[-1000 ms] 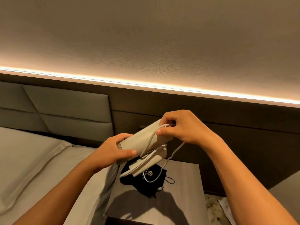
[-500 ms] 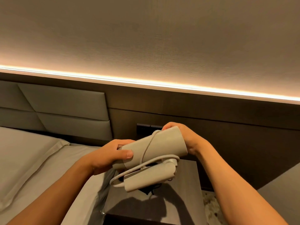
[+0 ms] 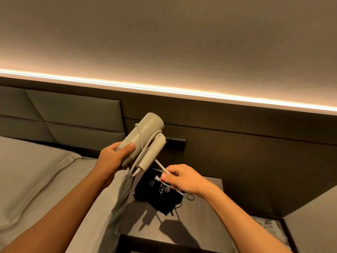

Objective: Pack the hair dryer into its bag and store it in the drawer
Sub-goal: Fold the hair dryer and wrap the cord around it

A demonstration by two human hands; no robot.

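A pale grey folding hair dryer [image 3: 145,132] is held up in the air, tilted with its barrel pointing up and right, handle folded beside it. My left hand [image 3: 113,157] grips its lower end. Its white cord [image 3: 160,166] is looped around the barrel and handle, and my right hand [image 3: 180,178] pinches the free stretch of cord below the dryer. The black drawstring bag [image 3: 156,196] with gold print lies flat on the bedside table [image 3: 197,221], under my right hand. No drawer front shows.
A bed with white sheets and a pillow [image 3: 36,172] lies to the left, beside a padded headboard [image 3: 69,115]. A dark switch panel [image 3: 176,144] sits on the wall behind the dryer. A bin with a plastic liner [image 3: 269,229] is at lower right.
My left hand has tipped the dryer upward. My right hand has left the barrel's far end and dropped below it, now pulling the cord. The bag is uncovered again.
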